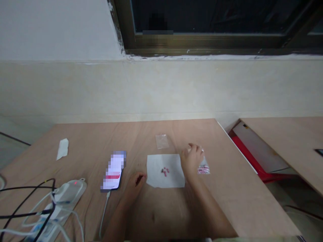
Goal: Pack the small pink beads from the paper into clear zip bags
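On the wooden table, a sheet of white paper (165,181) lies between my hands, with several small pink-and-dark pieces (165,171) grouped near its middle. My left hand (133,185) rests by the paper's left edge, fingers curled in and tips close together; whether anything is inside is hidden. Beyond the right edge, my right hand (193,159) is over the upper part of a small clear bag (204,168) holding pink-and-white pieces. Its fingers are bent but apart, and nothing shows in them. Another clear plastic bag (162,141), flat, lies just behind the paper.
A phone (113,171) with a charging cable lies left of my left hand. A white power strip (68,195) with tangled black and white cables fills the lower left. Farther back is a white paper piece (63,149). At right, a gap separates a second table (290,134).
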The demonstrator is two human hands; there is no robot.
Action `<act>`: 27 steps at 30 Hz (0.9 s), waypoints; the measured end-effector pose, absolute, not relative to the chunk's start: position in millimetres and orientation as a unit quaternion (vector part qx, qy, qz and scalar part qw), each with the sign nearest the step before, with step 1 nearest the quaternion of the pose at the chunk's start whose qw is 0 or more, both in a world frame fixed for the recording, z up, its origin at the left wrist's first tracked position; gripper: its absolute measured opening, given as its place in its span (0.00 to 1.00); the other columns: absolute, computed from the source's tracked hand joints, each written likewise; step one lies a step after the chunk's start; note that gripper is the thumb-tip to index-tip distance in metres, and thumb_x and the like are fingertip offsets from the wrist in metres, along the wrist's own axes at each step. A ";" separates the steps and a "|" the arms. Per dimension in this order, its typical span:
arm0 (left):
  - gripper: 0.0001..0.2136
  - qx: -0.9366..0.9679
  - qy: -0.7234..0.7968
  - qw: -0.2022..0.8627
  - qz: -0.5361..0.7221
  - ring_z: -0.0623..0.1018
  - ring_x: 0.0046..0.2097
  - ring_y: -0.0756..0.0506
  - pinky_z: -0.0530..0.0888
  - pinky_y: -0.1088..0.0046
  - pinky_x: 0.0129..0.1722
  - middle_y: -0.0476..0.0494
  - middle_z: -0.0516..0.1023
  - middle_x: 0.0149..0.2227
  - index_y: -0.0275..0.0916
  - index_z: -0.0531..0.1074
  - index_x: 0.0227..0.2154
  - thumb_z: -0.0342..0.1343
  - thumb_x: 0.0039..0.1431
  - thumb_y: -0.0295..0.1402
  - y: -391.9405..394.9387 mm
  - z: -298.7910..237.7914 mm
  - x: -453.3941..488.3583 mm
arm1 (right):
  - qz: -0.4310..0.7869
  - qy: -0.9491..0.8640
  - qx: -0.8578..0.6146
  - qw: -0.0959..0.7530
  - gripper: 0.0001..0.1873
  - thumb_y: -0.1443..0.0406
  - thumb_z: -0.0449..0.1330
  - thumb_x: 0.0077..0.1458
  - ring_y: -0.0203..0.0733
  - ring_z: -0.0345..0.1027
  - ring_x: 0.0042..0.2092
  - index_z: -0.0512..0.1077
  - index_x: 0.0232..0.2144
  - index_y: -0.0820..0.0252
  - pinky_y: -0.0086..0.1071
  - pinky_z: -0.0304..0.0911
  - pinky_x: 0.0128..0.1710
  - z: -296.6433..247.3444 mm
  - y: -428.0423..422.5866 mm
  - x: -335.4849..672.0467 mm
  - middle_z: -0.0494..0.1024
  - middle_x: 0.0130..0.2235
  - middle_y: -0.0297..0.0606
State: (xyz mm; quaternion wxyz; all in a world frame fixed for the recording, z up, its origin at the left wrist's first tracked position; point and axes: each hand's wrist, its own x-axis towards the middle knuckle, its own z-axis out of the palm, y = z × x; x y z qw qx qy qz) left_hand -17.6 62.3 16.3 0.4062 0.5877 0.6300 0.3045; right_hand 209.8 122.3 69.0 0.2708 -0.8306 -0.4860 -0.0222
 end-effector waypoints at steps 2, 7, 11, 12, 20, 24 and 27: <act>0.09 0.586 0.633 0.406 0.303 0.72 0.37 0.44 0.68 0.67 0.38 0.45 0.74 0.30 0.38 0.69 0.27 0.48 0.46 0.37 62.1 19.4 -16.4 | -0.039 -0.446 -0.866 0.221 0.20 0.63 0.53 0.45 0.54 0.55 0.43 0.65 0.42 0.68 0.40 0.47 0.37 66.1 98.2 228.9 0.65 0.43 0.53; 0.10 0.592 0.635 0.397 0.297 0.72 0.35 0.44 0.69 0.67 0.37 0.46 0.73 0.29 0.38 0.69 0.26 0.47 0.46 0.37 61.5 23.8 -14.1 | -0.024 -0.490 -0.855 0.170 0.13 0.65 0.50 0.48 0.50 0.57 0.40 0.71 0.33 0.62 0.40 0.45 0.36 46.1 71.5 252.4 0.71 0.38 0.46; 0.10 0.585 0.646 0.386 0.301 0.73 0.36 0.44 0.68 0.67 0.38 0.45 0.74 0.30 0.38 0.69 0.26 0.48 0.46 0.37 56.8 23.9 -16.1 | -0.019 -0.513 -0.824 0.237 0.13 0.65 0.48 0.50 0.48 0.59 0.38 0.73 0.30 0.62 0.41 0.44 0.38 44.0 67.8 257.3 0.74 0.35 0.45; 0.09 0.579 0.648 0.388 0.307 0.73 0.36 0.44 0.68 0.68 0.38 0.45 0.74 0.30 0.37 0.69 0.26 0.48 0.46 0.37 55.2 24.1 -16.9 | -0.015 -0.512 -0.817 0.265 0.14 0.65 0.48 0.50 0.48 0.59 0.38 0.73 0.30 0.62 0.41 0.45 0.38 47.1 66.4 257.9 0.75 0.34 0.44; 0.14 0.597 0.594 0.403 0.357 0.71 0.42 0.45 0.68 0.68 0.42 0.41 0.71 0.42 0.37 0.67 0.38 0.48 0.49 0.36 57.4 65.7 2.8 | 0.308 -0.436 -0.631 0.563 0.14 0.57 0.52 0.46 0.42 0.63 0.36 0.70 0.29 0.62 0.35 0.55 0.37 87.0 50.4 241.0 0.74 0.32 0.41; 0.15 0.641 0.514 0.440 0.361 0.71 0.44 0.46 0.68 0.70 0.42 0.41 0.70 0.45 0.39 0.66 0.41 0.49 0.50 0.36 68.9 95.1 25.8 | 0.548 -0.428 -0.476 0.539 0.12 0.58 0.55 0.45 0.38 0.63 0.32 0.68 0.21 0.61 0.31 0.55 0.34 81.3 50.4 219.4 0.71 0.27 0.36; 0.10 0.647 0.487 0.481 0.336 0.74 0.37 0.47 0.70 0.72 0.38 0.44 0.75 0.35 0.38 0.71 0.32 0.50 0.49 0.35 74.0 100.4 28.7 | 0.597 -0.432 -0.454 0.502 0.12 0.58 0.54 0.45 0.35 0.60 0.29 0.67 0.21 0.61 0.30 0.55 0.31 67.8 54.0 209.7 0.69 0.25 0.35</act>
